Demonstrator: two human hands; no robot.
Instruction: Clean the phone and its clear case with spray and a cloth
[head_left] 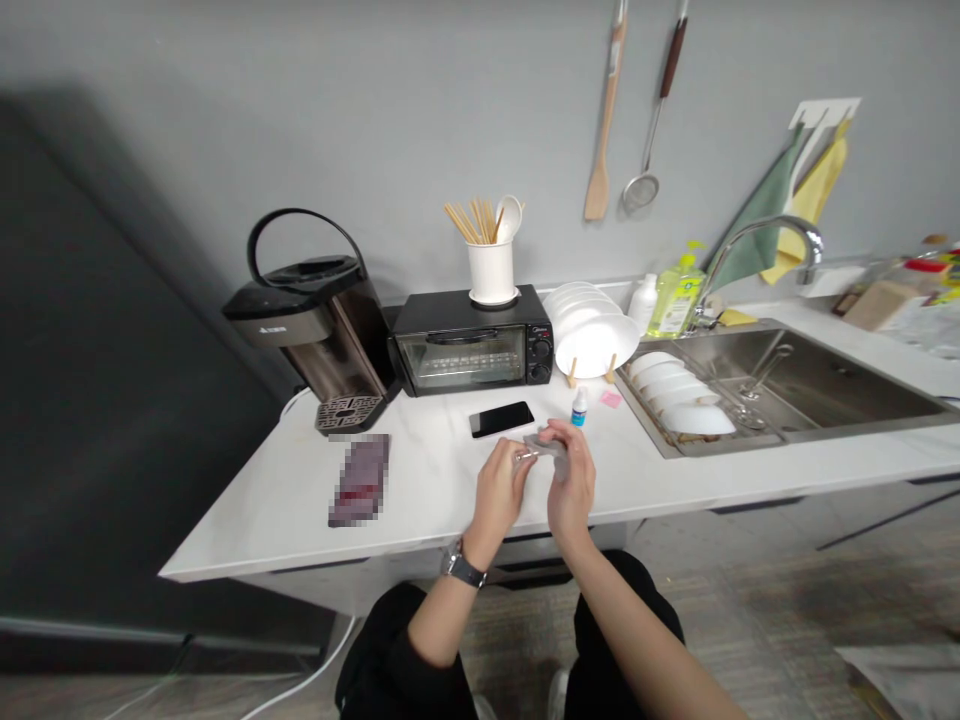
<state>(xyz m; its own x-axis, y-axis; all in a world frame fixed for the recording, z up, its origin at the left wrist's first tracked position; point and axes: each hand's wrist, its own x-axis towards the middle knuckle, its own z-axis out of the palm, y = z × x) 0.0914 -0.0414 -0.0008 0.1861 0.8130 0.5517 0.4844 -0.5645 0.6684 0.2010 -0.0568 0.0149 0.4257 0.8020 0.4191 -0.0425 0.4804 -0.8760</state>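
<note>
head view. my left hand [499,487]: pinching small clear piece [541,446]. my right hand [571,480]: curled against piece's right end; whether gripping, i cannot tell. handling: light pinch, wrists steady. piece: above white counter [435,475], near phone [502,419], small bottle [579,409]. room: oven [471,352] behind, metal sink [829,385] right, grey wall [360,130].

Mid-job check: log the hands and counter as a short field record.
Left hand: pinching a small pale item, identity unclear
Right hand: holding the same item
Beyond hands: black phone, flat; small white bottle, blue label, upright
Right of bottle: pink slip
Behind phone: toaster oven
Far right: sink, white bowls at its left
</note>
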